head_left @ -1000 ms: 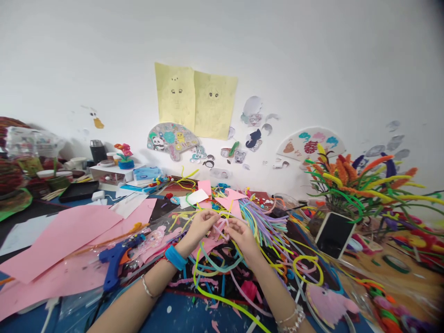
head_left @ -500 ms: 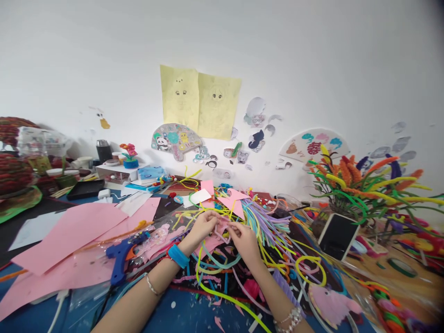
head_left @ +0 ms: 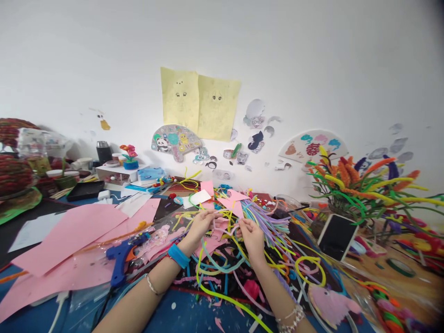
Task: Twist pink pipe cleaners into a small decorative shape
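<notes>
A pale pink pipe cleaner [head_left: 225, 231], bent into a shallow V, spans the space between my two hands. My left hand [head_left: 201, 228] pinches one end of it, fingers together. At the other end, the fingertips of my right hand [head_left: 252, 238] are closed on it. Below and around both hands lies a tangle of loose pipe cleaners, among them a long yellow one [head_left: 222, 292] and a teal one [head_left: 222, 269]. Pink cut sheet pieces [head_left: 233, 200] rest just beyond my fingers, beside a bundle of purple pipe cleaners [head_left: 274, 221].
To the left are a blue glue gun [head_left: 119, 264] and large pink sheets [head_left: 74, 231]. A phone [head_left: 337, 237] leans upright at right, in front of a pipe-cleaner plant [head_left: 350, 178]. A pink fuzzy shape [head_left: 331, 303] lies at front right. Behind stands the wall [head_left: 294, 55].
My hands have moved apart, the right one shifting right. The pale pink pipe cleaner now stretches more openly between them.
</notes>
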{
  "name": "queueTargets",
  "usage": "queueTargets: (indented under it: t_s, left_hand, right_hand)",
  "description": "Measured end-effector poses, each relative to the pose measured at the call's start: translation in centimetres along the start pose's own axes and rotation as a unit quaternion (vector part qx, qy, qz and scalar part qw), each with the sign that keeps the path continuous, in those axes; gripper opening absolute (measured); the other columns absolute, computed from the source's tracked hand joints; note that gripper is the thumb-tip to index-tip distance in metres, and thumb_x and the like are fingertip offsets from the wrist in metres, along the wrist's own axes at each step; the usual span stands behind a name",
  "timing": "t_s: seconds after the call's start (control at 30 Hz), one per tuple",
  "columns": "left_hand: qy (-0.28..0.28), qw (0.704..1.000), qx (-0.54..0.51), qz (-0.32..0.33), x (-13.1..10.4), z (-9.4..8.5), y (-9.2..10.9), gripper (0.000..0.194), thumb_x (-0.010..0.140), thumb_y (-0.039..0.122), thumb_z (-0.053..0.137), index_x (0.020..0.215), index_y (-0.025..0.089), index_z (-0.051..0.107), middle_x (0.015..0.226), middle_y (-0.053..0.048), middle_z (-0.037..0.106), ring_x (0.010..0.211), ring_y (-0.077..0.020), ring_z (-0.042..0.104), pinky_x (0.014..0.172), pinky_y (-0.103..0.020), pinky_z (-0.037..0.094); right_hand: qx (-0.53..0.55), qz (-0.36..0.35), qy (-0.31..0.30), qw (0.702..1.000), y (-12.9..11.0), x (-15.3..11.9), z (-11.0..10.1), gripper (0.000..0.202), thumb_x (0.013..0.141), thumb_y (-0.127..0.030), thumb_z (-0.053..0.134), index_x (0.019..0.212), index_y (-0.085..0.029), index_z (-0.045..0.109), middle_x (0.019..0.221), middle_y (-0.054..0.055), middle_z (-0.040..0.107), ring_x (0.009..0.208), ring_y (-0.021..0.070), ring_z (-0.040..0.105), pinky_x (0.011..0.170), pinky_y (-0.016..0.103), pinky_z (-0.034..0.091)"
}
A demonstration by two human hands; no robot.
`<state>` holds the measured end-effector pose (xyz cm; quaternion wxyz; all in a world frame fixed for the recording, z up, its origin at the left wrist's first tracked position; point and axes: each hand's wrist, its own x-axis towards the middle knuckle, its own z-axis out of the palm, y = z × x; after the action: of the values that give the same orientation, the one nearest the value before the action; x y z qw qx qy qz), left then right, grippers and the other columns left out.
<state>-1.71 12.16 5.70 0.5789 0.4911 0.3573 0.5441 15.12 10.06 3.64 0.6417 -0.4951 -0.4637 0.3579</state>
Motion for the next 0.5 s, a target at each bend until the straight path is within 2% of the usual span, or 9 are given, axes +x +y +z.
queueTargets:
  t_s: [0.13,0.37,0.5]
  left_hand:
    - [-0.020,0.996,-0.078,-0.036,-0.2,0.1,0.3,0.019,0.079,0.031,0.060,0.089,0.015,0.058,0.105,-0.012,0.067,0.088,-0.0194,0.067,0.076,-0.030,0.054]
    - [-0.076,0.988,-0.107,-0.085,-0.9,0.8,0.6,0.019,0.077,0.028,0.063,0.086,0.012,0.061,0.079,-0.009,0.069,0.063,-0.0147,0.065,0.061,-0.027,0.053]
    - [-0.086,0.988,-0.094,-0.088,-1.1,1.1,0.4,0.023,0.073,0.031,0.067,0.083,0.011,0.063,0.071,-0.006,0.067,0.058,-0.0130,0.062,0.061,-0.027,0.052]
  right_hand:
    - [0.066,0.031,0.014,0.997,0.2,0.4,-0.2,0.035,0.068,-0.047,0.068,0.086,-0.018,0.065,0.081,0.007,0.072,0.055,0.0173,0.060,0.054,0.031,0.052]
    - [0.130,0.054,-0.036,0.989,-0.2,0.0,0.3,0.035,0.070,-0.041,0.068,0.096,-0.018,0.067,0.098,0.008,0.071,0.081,0.0217,0.066,0.068,0.032,0.054]
    - [0.154,0.059,-0.071,0.984,-0.4,-0.2,0.7,0.029,0.067,-0.038,0.071,0.089,-0.018,0.070,0.092,0.006,0.072,0.077,0.0204,0.066,0.067,0.031,0.053]
